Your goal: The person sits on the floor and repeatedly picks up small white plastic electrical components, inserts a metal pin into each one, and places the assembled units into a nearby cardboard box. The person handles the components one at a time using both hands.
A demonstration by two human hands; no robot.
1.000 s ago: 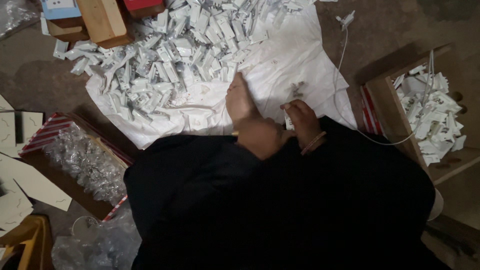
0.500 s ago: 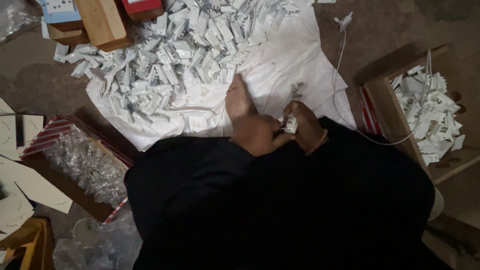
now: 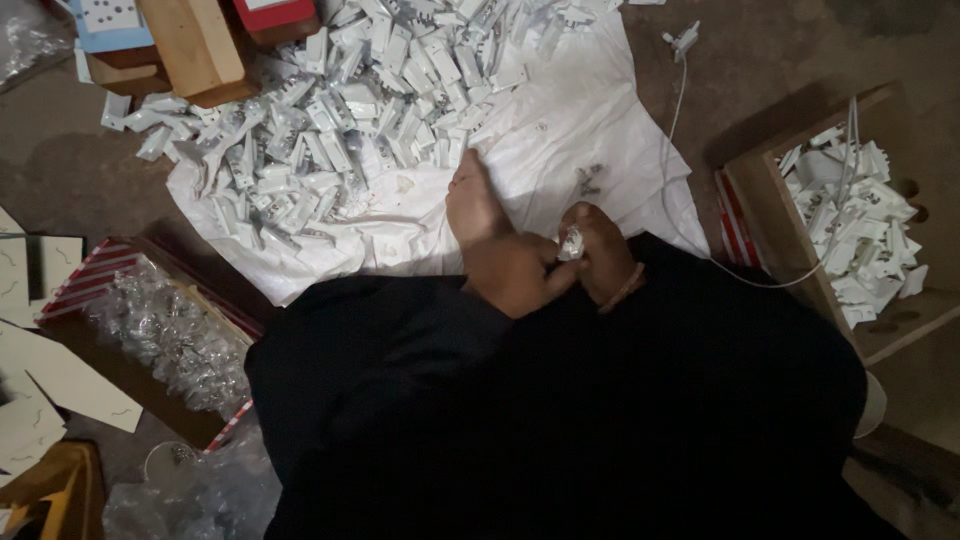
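We see a dim grey concrete floor (image 3: 770, 70), 1 crumpled white cloth sheet (image 3: 600, 120) spread on it, 1 open wooden box (image 3: 760, 200) at right.

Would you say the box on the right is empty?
No, the box holds a heap of white plastic parts.

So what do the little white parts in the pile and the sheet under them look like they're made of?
The white parts look like moulded plastic: matte, blocky, hard-edged. The sheet seems a thin white cloth or woven sack, since it creases softly; I can't tell which.
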